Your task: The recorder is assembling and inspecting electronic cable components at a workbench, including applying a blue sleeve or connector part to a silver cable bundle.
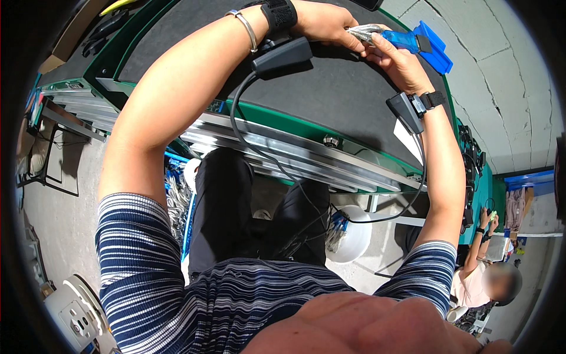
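Both hands are together over the dark grey mat (pixel 354 106) of a green-edged workbench. Between them is a bundle of silvery strands (pixel 364 32) with a bright blue end piece (pixel 435 48); its exact kind is unclear. My left hand (pixel 323 25) is closed, thumb and fingers pinching the silvery end. My right hand (pixel 402 65) is closed round the bundle from the near side, thumb lying along it. The blue part sticks out to the right past my right hand, with a small dark patch on it. Some fingertips are hidden behind the strands.
Cabled black devices (pixel 283 58) are strapped to both wrists. A white bucket (pixel 356 236) and a blue-rimmed bin (pixel 190 224) beside my legs hold similar silvery-and-blue bundles. At far right another person (pixel 471 277) works at a green bench. A white stool-like object (pixel 73 312) stands lower left.
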Motion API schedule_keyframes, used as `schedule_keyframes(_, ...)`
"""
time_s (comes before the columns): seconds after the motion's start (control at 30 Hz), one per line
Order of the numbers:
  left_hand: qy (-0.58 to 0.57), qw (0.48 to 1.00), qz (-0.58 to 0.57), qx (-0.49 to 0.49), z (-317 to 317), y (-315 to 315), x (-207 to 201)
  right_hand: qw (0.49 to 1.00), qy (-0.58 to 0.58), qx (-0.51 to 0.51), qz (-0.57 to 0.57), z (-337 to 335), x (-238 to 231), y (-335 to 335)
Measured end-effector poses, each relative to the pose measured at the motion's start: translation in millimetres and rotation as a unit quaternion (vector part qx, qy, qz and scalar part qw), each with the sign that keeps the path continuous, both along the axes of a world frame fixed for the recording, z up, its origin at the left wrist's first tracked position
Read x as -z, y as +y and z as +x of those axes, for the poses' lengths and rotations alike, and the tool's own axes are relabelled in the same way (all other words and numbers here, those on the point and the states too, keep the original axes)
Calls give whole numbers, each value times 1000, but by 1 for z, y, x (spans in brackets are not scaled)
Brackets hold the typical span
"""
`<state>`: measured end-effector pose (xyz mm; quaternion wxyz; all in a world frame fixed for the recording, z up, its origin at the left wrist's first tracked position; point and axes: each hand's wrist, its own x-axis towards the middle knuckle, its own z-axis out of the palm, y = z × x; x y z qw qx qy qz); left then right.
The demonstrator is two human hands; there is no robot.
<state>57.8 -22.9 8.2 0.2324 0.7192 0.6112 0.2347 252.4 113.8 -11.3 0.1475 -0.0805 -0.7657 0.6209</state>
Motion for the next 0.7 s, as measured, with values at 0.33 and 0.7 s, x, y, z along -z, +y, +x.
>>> schedule_keyframes(0.33,97,992,77,20,2,3,8,998,-15,-39,37,2,0,-1)
schedule_keyframes(0.7,148,980,128,-45,-3,0,-4,995,-53,85,-24,2,2,4)
